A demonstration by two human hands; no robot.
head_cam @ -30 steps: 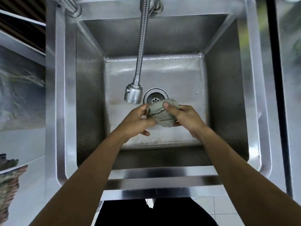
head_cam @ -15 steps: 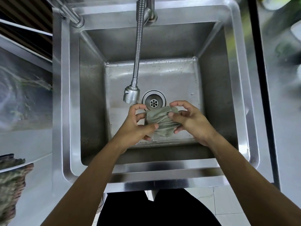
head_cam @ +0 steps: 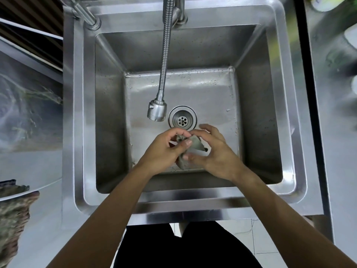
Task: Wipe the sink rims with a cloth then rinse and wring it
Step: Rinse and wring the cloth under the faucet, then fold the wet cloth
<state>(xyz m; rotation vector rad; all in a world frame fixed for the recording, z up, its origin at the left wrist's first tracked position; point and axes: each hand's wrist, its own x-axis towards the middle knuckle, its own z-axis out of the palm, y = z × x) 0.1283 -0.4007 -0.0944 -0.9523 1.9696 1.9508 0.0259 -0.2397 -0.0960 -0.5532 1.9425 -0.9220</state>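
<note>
A small grey-green cloth (head_cam: 195, 146) is bunched between both hands, low over the near part of the steel sink basin. My left hand (head_cam: 164, 149) grips its left side, thumb across the top. My right hand (head_cam: 216, 151) pinches it from the right, fingers partly spread. Most of the cloth is hidden by my fingers. The sink rim (head_cam: 193, 207) runs along the near edge under my forearms. No water runs from the spray head (head_cam: 156, 111).
The flexible faucet hose (head_cam: 166, 45) hangs from the back rim down to just left of the drain (head_cam: 182, 118). A steel counter (head_cam: 336, 132) lies right of the sink, with blurred items at its far end. A woven object (head_cam: 11, 215) sits at the lower left.
Both hands have drawn closer together and squeezed the cloth into a smaller bundle. The drain, half covered a second ago, now shows fully beyond my fingers.
</note>
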